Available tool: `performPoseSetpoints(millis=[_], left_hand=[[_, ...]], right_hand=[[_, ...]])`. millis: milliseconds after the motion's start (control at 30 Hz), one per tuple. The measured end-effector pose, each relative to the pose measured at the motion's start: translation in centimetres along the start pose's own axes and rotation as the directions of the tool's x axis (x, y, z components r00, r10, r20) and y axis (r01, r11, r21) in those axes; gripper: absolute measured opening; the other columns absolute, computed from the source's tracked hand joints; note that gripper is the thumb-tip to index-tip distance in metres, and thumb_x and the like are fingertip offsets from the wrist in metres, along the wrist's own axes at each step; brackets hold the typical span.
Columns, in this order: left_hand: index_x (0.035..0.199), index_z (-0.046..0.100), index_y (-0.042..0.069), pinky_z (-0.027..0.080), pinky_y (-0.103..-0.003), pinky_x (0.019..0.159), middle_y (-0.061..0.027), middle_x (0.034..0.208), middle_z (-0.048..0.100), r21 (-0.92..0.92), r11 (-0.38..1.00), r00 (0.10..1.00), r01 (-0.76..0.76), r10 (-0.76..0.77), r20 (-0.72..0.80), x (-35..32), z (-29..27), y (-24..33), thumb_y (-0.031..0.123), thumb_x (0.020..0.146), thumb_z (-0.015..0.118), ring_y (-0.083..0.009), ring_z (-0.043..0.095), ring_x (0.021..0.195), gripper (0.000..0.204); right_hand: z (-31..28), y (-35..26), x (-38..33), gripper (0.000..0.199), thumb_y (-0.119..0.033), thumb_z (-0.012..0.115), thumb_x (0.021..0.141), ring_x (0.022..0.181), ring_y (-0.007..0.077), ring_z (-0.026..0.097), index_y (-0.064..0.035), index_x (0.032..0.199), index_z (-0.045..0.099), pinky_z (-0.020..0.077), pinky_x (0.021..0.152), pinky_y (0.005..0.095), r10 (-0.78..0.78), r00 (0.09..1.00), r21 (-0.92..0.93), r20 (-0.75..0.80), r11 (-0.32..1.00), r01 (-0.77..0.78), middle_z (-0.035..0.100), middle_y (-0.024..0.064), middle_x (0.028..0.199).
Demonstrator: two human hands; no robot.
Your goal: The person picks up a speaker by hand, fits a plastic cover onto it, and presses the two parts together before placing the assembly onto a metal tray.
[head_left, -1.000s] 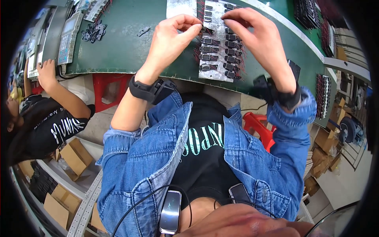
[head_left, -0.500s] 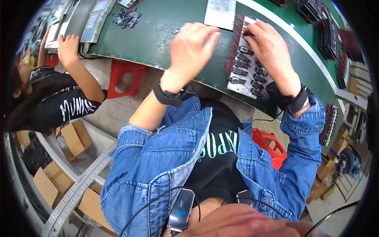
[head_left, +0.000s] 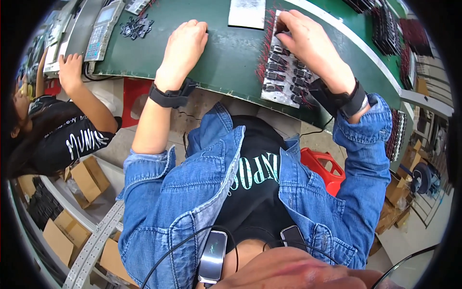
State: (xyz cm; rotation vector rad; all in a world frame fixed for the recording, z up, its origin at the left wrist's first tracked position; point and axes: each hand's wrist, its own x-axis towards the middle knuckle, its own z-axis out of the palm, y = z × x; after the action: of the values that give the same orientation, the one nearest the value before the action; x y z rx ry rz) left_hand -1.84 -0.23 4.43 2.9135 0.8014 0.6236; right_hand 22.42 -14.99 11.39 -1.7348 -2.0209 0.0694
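While the grey tray (head_left: 278, 89) of small black parts w/ red wire leads sits at the near edge of the green tabletop (head_left: 231, 53), partly under the right forearm, the right hand (head_left: 308, 41) works its far end, fingertips curled down onto one black part (head_left: 280, 30) in the top rows; grip looks pinched on it, though the fingers hide the contact itself. To do this well, I'd judge: keep the pinch low and light, lift straight so red leads don't snag neighbours, and steady the tray so it doesn't slide off the edge. Right wrist is bent, palm down, black wristband (head_left: 349, 98) showing past the denim cuff. Left hand (head_left: 185, 45) lies apart on bare tabletop, knuckles up, fingers loosely curled, holding nothing that I can see; forearm bare w/ black wristband (head_left: 168, 95). Further out: white sheet (head_left: 246, 12) beyond the tray, loose black parts (head_left: 136, 27), grey handheld tester (head_left: 102, 31), and a co-worker's hand (head_left: 70, 70) at far left.
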Motion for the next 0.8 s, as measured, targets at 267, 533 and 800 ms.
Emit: performPoseSetpoints(millis=[267, 533, 800], left_hand=[[0.100, 0.065, 0.004, 0.054, -0.039, 0.070, -0.0131, 0.084, 0.063, -0.025, 1.000, 0.994, 0.004, -0.007, -0.108, 0.4, -1.2, 0.6, 0.006, 0.083, 0.063, -0.0310, 0.065, 0.079, 0.017], [0.093, 0.071, 0.004, 0.055, -0.034, 0.070, -0.0116, 0.086, 0.069, -0.742, 0.635, 0.924, 0.213, -0.378, -0.059, 0.6, -4.0, 6.8, 0.011, 0.086, 0.065, -0.0280, 0.068, 0.074, 0.012], [0.100, 0.071, 0.011, 0.054, -0.035, 0.075, -0.0048, 0.090, 0.065, -0.236, 0.953, 0.981, -0.189, 0.194, -0.001, 1.3, 0.1, 5.4, 0.015, 0.084, 0.066, -0.0245, 0.065, 0.089, 0.017]], right_hand=[[-2.5, -1.3, -1.7, 0.026, -0.007, 0.063, 0.088, 0.084, 0.0213, 0.066, -0.0026, 0.113, 0.061, 0.0513, 0.075, 0.0307, 0.236, 0.971, 0.094, 0.031, 0.967, -0.238, 0.066, 0.0101, 0.095], [-4.4, -7.0, -6.6, 0.016, -0.004, 0.066, 0.089, 0.090, 0.0140, 0.065, -0.0022, 0.105, 0.065, 0.0517, 0.076, 0.0270, 0.582, 0.812, 0.888, 0.042, 0.351, -0.297, 0.068, 0.0054, 0.097], [-4.2, -6.4, -10.4, 0.017, -0.004, 0.064, 0.092, 0.083, 0.0122, 0.061, 0.0018, 0.107, 0.063, 0.0479, 0.078, 0.0249, 0.670, 0.740, 0.875, -0.057, 0.391, -0.286, 0.066, 0.0072, 0.098]])
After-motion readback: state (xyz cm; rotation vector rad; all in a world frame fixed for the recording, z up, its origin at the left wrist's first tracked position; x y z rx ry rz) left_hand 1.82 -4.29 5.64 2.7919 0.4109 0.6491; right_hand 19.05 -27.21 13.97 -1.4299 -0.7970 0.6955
